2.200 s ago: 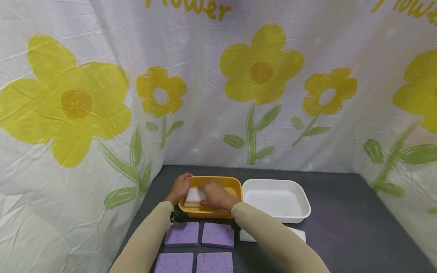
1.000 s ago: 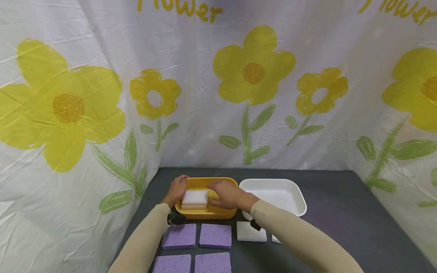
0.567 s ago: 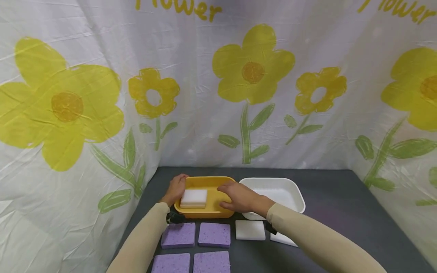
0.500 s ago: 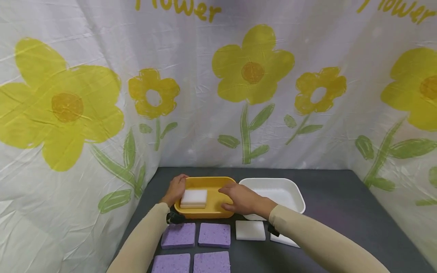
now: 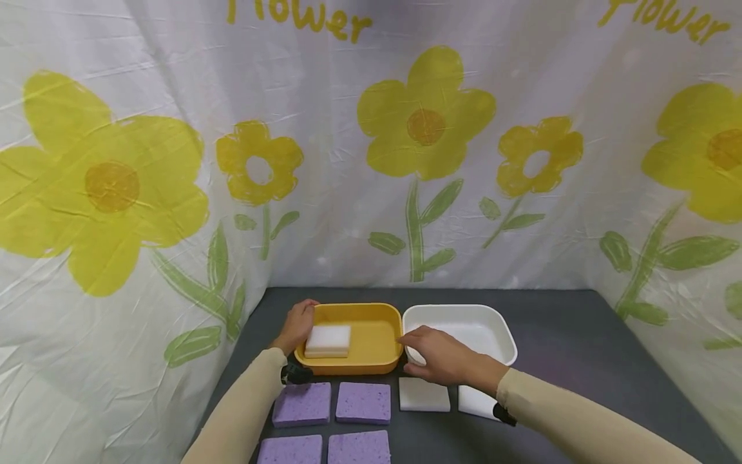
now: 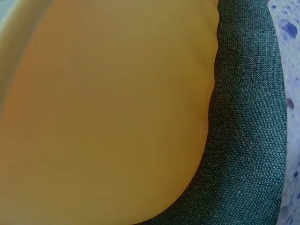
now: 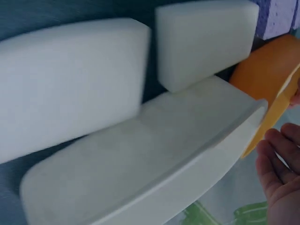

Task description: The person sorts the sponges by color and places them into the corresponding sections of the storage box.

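Note:
My left hand (image 5: 297, 327) grips the left rim of the yellow tray (image 5: 373, 367), fingers at its far left corner. In the left wrist view, the tray's outer wall (image 6: 117, 117) fills most of the picture. Inside the tray, at the left, lies a small stack of white sponges (image 5: 328, 338). My right hand (image 5: 443, 356) holds nothing; its fingers are loosely bent, overlapping the yellow tray's right rim and the white tray (image 5: 504, 335) in the head view. In the right wrist view the right hand's fingers (image 7: 276, 154) are relaxed and spread near the tray ends.
In front of the trays lie two flat white sponges, one (image 5: 424, 394) left of the other (image 5: 476, 401). Several purple sponges (image 5: 363, 403) lie in rows in front of the yellow tray. A flower-printed curtain (image 5: 336, 225) encloses the dark table (image 5: 580, 361).
My right hand has let go of the white sponges in the yellow tray and moved right, out over the white tray's near left corner. The left hand stays at the rim.

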The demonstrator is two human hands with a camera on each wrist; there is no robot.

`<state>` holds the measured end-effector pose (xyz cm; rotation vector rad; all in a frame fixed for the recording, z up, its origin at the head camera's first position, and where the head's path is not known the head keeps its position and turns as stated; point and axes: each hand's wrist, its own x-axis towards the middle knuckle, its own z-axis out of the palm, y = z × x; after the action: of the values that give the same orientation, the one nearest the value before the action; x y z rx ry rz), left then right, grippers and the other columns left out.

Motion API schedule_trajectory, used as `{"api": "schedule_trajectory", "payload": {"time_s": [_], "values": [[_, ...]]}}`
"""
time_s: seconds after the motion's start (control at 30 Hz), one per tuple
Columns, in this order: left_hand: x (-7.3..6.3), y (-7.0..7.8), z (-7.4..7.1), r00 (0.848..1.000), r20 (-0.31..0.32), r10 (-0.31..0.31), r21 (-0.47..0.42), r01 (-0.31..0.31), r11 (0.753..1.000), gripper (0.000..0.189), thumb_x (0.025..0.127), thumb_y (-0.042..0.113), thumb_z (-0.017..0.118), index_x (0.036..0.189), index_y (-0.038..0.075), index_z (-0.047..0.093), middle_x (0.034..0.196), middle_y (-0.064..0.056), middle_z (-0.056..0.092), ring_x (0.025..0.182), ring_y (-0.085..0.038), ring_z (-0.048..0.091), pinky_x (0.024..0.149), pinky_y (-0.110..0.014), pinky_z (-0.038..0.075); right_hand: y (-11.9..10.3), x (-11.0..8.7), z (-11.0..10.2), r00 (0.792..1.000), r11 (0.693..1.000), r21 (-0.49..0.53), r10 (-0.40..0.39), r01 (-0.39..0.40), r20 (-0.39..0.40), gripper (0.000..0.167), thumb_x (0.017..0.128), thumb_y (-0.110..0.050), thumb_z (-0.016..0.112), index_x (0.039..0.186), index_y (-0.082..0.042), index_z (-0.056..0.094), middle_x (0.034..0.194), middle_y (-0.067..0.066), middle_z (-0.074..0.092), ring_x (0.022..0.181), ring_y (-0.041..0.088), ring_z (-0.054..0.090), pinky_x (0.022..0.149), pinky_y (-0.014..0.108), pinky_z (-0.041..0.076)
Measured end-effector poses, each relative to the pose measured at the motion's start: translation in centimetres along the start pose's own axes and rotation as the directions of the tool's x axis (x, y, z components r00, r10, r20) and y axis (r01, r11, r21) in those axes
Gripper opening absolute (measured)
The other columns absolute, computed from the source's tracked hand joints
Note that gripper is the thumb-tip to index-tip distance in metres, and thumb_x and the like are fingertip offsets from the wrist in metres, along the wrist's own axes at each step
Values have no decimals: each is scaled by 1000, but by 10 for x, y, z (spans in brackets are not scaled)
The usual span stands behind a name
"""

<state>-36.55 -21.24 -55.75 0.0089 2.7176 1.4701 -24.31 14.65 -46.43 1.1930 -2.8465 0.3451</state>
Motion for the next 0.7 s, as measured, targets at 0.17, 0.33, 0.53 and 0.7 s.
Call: {"api": "schedule_trajectory", "payload": {"time_s": [0.17, 0.33, 0.53, 0.7], "values": [[0, 1, 0, 1000, 10, -4, 7, 4, 1000, 44, 119, 21, 32, 143, 1, 62, 143, -24, 65, 126, -41, 62, 116, -62, 47, 1, -21, -3, 999, 1000, -4, -3, 3, -33, 43, 100, -22, 77, 136, 0, 72, 133, 11, 76, 126, 30, 71, 107, 49, 58], [-3, 4, 0, 1000, 13, -10, 7, 10, 1000, 44, 119, 21, 31, 143, 1, 62, 141, -24, 65, 124, -39, 62, 114, -62, 48, 0, -41, -6, 999, 999, 4, 32, -32, -28, 41, 100, -24, 78, 136, -3, 73, 131, 8, 77, 124, 27, 71, 105, 48, 59], [-6, 7, -1, 1000, 17, -7, -2, 7, 1000, 44, 119, 21, 30, 143, 0, 61, 140, -24, 65, 122, -39, 63, 111, -62, 50, 3, -66, -8, 997, 999, 14, 35, -34, -65, 34, 99, -23, 79, 129, -6, 77, 122, 4, 79, 116, 23, 73, 98, 47, 61], [-5, 5, 1, 1000, 12, -7, -2, 7, 1000, 44, 119, 22, 30, 143, 1, 62, 140, -24, 66, 122, -39, 63, 112, -61, 50, 6, -86, -3, 993, 1000, -9, 16, -18, -115, 31, 95, -20, 83, 123, -8, 79, 117, 0, 79, 110, 20, 74, 93, 44, 62]]}}
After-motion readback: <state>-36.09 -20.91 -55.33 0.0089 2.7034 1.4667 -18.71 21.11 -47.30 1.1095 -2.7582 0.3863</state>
